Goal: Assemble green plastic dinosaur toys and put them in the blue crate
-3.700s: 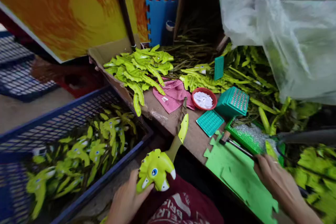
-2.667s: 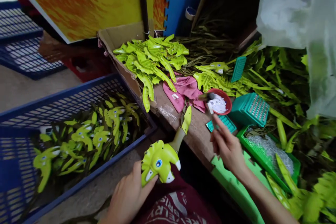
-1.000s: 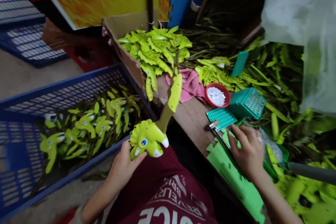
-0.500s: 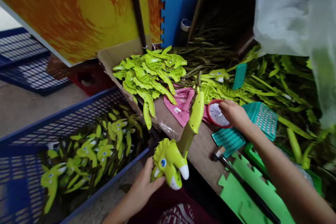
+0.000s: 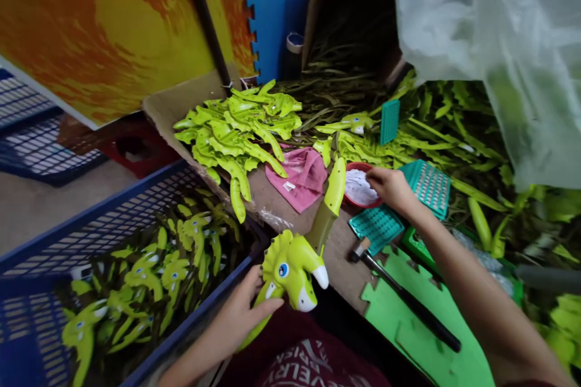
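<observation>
Your right hand [image 5: 393, 187] is the nearer one to the red bowl [image 5: 358, 166]: its fingers are bunched at the bowl's right rim, with the white pieces [image 5: 360, 186] just to their left. You have those fingers drawn in narrow, but the tips are hidden, so I cannot tell whether they pinch anything.

The toy dinosaur [image 5: 293, 269] is in your left hand [image 5: 254, 308], held by the neck with the thumb along the near side. It lies to the left of your right fingers and closer to your body, raised off the near edge of the worktop [image 5: 340, 263]. Its long axis slants from your left hand up and away to the right, over that edge, so its far end shows between the pink cloth [image 5: 302, 184] and the bowl. The snout and horn point right.

Your right forearm reaches in from the near right corner, slanting over the foam mat [image 5: 385, 308], with the wrist bent slightly down and the back of the hand up. Your left forearm rises from the near side, beside the blue basket [image 5: 113, 221]. The hammer [image 5: 408, 299] lies loose on the mat, its head beside the flat tray [image 5: 374, 227], apart from both hands.
</observation>
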`<state>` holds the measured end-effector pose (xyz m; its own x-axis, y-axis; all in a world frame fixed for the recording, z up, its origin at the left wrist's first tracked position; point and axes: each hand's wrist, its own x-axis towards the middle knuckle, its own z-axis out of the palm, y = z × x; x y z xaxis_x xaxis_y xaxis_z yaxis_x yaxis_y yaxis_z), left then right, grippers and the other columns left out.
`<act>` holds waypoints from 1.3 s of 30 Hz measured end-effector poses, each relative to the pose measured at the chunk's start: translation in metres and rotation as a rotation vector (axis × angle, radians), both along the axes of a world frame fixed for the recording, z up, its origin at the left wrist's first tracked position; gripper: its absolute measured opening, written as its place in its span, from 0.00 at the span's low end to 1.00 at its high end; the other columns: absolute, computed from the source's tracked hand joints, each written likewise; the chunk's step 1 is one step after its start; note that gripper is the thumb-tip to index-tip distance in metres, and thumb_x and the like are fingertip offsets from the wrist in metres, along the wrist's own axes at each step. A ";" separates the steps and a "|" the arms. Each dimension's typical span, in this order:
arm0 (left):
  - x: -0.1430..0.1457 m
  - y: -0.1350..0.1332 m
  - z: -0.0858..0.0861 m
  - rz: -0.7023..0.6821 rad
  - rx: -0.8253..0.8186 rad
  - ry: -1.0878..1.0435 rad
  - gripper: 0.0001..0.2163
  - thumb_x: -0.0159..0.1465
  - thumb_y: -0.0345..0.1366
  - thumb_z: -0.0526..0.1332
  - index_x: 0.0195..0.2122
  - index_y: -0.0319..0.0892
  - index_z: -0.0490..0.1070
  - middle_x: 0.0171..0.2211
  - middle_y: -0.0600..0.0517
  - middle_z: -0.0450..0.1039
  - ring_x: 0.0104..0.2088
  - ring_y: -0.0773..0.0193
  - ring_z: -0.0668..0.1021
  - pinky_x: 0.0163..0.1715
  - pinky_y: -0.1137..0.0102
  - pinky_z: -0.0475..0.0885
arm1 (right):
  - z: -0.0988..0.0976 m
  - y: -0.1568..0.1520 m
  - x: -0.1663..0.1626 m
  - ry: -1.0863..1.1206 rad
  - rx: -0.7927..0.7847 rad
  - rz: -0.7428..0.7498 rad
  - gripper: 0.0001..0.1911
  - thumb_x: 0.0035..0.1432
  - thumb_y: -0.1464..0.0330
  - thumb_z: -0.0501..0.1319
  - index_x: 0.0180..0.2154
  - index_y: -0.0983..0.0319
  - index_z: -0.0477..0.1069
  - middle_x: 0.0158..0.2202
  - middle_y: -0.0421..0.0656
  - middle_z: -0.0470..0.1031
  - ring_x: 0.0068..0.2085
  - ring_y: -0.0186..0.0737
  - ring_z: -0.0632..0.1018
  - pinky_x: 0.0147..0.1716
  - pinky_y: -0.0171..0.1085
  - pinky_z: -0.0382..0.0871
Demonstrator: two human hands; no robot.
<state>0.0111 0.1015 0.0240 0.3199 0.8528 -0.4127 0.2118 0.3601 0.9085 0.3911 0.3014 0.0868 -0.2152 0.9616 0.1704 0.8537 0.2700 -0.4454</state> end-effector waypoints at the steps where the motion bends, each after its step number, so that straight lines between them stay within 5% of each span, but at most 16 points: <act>1: 0.002 0.000 0.003 0.013 0.007 0.007 0.24 0.63 0.47 0.64 0.57 0.43 0.66 0.57 0.44 0.74 0.60 0.51 0.74 0.61 0.60 0.69 | 0.002 -0.002 0.002 0.003 0.000 -0.018 0.08 0.57 0.70 0.57 0.31 0.62 0.74 0.30 0.46 0.80 0.32 0.40 0.78 0.35 0.36 0.68; 4: 0.012 0.000 0.014 0.048 0.002 0.015 0.20 0.61 0.48 0.65 0.49 0.42 0.68 0.48 0.46 0.77 0.48 0.54 0.79 0.47 0.65 0.77 | 0.008 -0.012 0.006 0.020 0.026 -0.080 0.09 0.59 0.68 0.57 0.34 0.63 0.76 0.32 0.47 0.81 0.33 0.41 0.78 0.35 0.36 0.68; 7: 0.021 0.002 0.021 0.072 -0.053 -0.013 0.22 0.59 0.53 0.65 0.45 0.42 0.66 0.38 0.51 0.74 0.31 0.63 0.74 0.26 0.72 0.71 | 0.011 -0.020 0.010 0.033 0.058 -0.140 0.07 0.57 0.68 0.58 0.32 0.62 0.74 0.30 0.46 0.80 0.32 0.40 0.78 0.34 0.36 0.66; 11: 0.022 0.006 0.027 0.069 0.003 -0.052 0.26 0.57 0.57 0.67 0.45 0.41 0.66 0.37 0.52 0.70 0.30 0.66 0.70 0.27 0.72 0.68 | 0.008 -0.014 0.009 0.045 0.082 -0.187 0.03 0.51 0.71 0.60 0.26 0.61 0.70 0.25 0.43 0.77 0.28 0.38 0.74 0.30 0.35 0.63; 17: 0.023 -0.010 0.035 0.201 0.000 -0.082 0.25 0.57 0.57 0.68 0.42 0.42 0.66 0.34 0.55 0.68 0.27 0.70 0.66 0.25 0.73 0.63 | 0.022 -0.021 -0.004 0.123 0.132 -0.103 0.05 0.57 0.67 0.61 0.31 0.62 0.74 0.26 0.44 0.78 0.26 0.39 0.76 0.28 0.36 0.67; 23: 0.023 -0.014 0.051 0.241 -0.137 -0.335 0.27 0.55 0.61 0.69 0.37 0.42 0.65 0.27 0.59 0.66 0.21 0.75 0.65 0.21 0.75 0.57 | 0.066 -0.128 -0.065 0.100 0.597 0.281 0.12 0.65 0.76 0.58 0.46 0.60 0.77 0.42 0.47 0.80 0.41 0.39 0.81 0.38 0.35 0.76; 27: 0.026 -0.021 0.066 0.147 -0.217 -0.454 0.29 0.55 0.64 0.69 0.37 0.41 0.66 0.27 0.57 0.68 0.19 0.75 0.66 0.19 0.75 0.57 | 0.082 -0.190 -0.116 -0.099 0.869 0.637 0.14 0.63 0.81 0.56 0.48 0.72 0.75 0.42 0.57 0.81 0.44 0.47 0.82 0.43 0.42 0.79; 30: 0.027 -0.031 0.073 0.063 -0.315 -0.554 0.30 0.54 0.64 0.70 0.38 0.41 0.65 0.26 0.58 0.66 0.17 0.75 0.66 0.18 0.76 0.59 | 0.082 -0.202 -0.133 -0.147 1.001 0.780 0.13 0.61 0.82 0.56 0.44 0.76 0.76 0.40 0.60 0.82 0.43 0.51 0.83 0.43 0.45 0.81; 39: 0.024 -0.050 0.073 -0.010 -0.424 -0.702 0.27 0.56 0.60 0.70 0.34 0.41 0.66 0.24 0.58 0.66 0.16 0.76 0.65 0.18 0.76 0.58 | 0.079 -0.212 -0.137 -0.214 1.012 0.895 0.13 0.63 0.78 0.56 0.43 0.77 0.77 0.40 0.60 0.82 0.42 0.55 0.84 0.44 0.48 0.83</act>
<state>0.0351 0.0514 0.0974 0.6306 0.6651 -0.4000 -0.3507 0.7039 0.6176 0.2537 0.0893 0.1655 -0.8029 -0.0429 0.5945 0.2431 0.8871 0.3923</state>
